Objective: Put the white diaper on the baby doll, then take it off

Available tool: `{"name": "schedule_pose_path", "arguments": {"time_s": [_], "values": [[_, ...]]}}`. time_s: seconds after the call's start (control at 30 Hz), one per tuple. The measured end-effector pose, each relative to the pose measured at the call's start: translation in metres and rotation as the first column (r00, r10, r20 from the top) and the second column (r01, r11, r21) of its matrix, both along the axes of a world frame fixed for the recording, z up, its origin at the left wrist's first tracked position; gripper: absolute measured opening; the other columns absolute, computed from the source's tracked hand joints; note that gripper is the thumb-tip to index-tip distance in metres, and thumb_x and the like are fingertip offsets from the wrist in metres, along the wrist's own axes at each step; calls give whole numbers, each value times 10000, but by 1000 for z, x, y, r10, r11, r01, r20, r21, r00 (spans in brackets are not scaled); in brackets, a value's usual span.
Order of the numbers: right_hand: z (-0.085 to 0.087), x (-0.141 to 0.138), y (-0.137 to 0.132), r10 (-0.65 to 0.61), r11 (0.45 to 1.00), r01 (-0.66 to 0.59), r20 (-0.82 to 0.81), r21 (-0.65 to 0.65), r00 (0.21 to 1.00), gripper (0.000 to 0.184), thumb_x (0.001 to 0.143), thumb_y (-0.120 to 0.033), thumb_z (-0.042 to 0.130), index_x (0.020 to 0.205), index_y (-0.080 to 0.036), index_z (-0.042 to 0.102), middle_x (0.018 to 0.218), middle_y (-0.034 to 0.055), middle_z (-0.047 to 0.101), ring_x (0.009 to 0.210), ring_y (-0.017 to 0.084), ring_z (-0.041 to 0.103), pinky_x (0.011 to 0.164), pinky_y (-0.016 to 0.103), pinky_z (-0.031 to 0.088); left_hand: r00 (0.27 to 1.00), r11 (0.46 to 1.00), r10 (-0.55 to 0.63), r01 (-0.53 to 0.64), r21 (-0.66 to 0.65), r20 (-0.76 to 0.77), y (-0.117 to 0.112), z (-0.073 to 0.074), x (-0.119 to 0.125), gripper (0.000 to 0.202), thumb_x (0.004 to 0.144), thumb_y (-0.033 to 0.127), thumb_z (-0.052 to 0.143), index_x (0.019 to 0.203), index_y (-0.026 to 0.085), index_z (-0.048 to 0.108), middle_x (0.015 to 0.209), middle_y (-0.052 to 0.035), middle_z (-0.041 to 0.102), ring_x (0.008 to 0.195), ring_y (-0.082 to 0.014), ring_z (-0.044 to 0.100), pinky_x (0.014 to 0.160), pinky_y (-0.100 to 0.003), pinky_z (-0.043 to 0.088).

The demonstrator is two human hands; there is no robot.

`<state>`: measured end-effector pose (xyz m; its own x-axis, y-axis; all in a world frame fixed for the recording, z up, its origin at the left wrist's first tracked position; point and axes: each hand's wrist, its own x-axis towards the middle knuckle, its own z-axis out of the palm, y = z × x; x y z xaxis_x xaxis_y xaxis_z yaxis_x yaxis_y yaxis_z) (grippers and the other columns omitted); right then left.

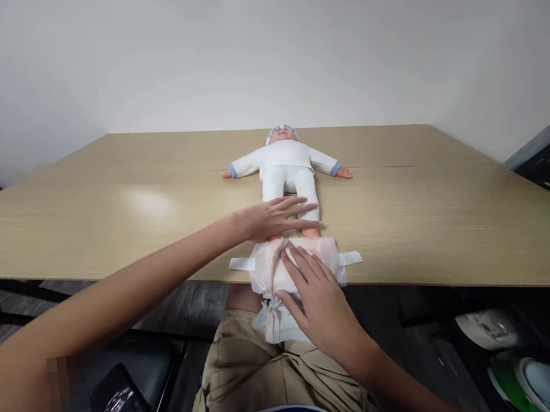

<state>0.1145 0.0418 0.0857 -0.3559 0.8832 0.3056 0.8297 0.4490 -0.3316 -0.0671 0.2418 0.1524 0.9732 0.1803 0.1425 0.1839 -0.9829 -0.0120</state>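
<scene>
A baby doll (283, 156) in a white top and trousers with blue cuffs lies on its back, arms spread, feet toward me. My left hand (281, 217) rests across its lower legs, fingers stretched out. Just below the doll's feet a white diaper (326, 246) is spread out, with its side tabs sticking out left and right. Part of it hangs over the table's front edge. My right hand (313, 287) lies on the diaper with the fingers extended and flat. The doll's feet are partly hidden by the diaper.
The wooden table (168, 217) stands against a pale wall. To the lower left a dark phone-like object (118, 396) lies on a black seat. On the lower right are a green-rimmed round container (534, 382) and a whitish object (487, 329) below table height.
</scene>
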Motion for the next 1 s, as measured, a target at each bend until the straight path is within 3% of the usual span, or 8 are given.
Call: {"name": "schedule_pose_path", "arguments": {"time_s": [0.07, 0.23, 0.37, 0.47, 0.57, 0.77, 0.87, 1.0], "values": [[1, 1, -1, 5, 1000, -5, 1, -12, 1000, 644, 1146, -411, 549, 1744, -205, 426, 1818, 118, 397, 1695, 342, 350, 1376, 613, 356, 999, 999, -32, 31, -28, -26, 10, 0, 6, 991, 770, -32, 709, 1664, 357, 532, 1851, -35, 354, 1717, -356, 305, 1365, -497, 301], [3, 2, -2, 29, 999, -29, 10, -44, 1000, 643, 1137, -427, 576, 1730, -205, 463, 1811, 119, 407, 1680, 355, 381, 1360, 618, 391, 995, 996, -63, 68, -55, 79, 21, -6, 16, 446, 1055, 255, 610, 1489, 321, 687, 1673, -69, 617, 1529, -348, 528, 1290, -507, 338], [5, 4, -1, 25, 998, -25, -11, -55, 1000, 671, 1123, -480, 597, 1740, -257, 458, 1813, 100, 402, 1665, 377, 409, 1336, 648, 423, 972, 988, -86, 112, -109, 221, 24, -5, 21, 357, 1067, 382, 606, 1394, 329, 737, 1571, -67, 707, 1368, -368, 622, 1186, -525, 421], [8, 6, 2, 32, 997, -32, 0, -64, 999, 657, 1132, -491, 577, 1734, -252, 468, 1828, 86, 366, 1680, 364, 384, 1340, 639, 425, 941, 968, -96, 164, -191, 324, 26, 11, 20, 394, 1025, 435, 646, 1383, 296, 731, 1519, -90, 737, 1328, -371, 639, 1151, -522, 471], [11, 9, 10, 52, 994, -52, 1, -95, 999, 642, 1151, -474, 539, 1746, -252, 442, 1847, 75, 313, 1712, 329, 322, 1370, 620, 385, 917, 938, -69, 194, -288, 393, 28, 36, 19, 386, 1001, 379, 650, 1371, 294, 721, 1458, -85, 769, 1326, -328, 674, 1168, -499, 489], [19, 13, 43, 74, 984, -69, 22, -164, 997, 664, 1150, -481, 536, 1750, -217, 430, 1857, 103, 267, 1736, 321, 252, 1395, 621, 326, 886, 899, 94, 120, -421, 453, 41, 75, 18, 438, 887, 209, 712, 1320, 262, 750, 1327, -64, 810, 1186, -272, 754, 1045, -431, 572], [21, 15, 64, 99, 977, -90, 36, -194, 994, 653, 1161, -476, 504, 1753, -214, 420, 1853, 102, 288, 1739, 308, 241, 1401, 630, 301, 868, 845, 192, 91, -527, 459, 50, 88, 19, 444, 857, 236, 798, 1299, 224, 756, 1284, -75, 814, 1116, -265, 774, 960, -392, 604], [18, 16, 97, 117, 978, -109, 36, -178, 992, 661, 1153, -504, 520, 1757, -258, 413, 1842, 85, 335, 1739, 300, 247, 1407, 631, 274, 830, 807, 245, 111, -580, 500, 62, 106, 18, 369, 872, 356, 876, 1198, 207, 786, 1248, -111, 807, 1205, -344, 756, 1021, -478, 608]]}}
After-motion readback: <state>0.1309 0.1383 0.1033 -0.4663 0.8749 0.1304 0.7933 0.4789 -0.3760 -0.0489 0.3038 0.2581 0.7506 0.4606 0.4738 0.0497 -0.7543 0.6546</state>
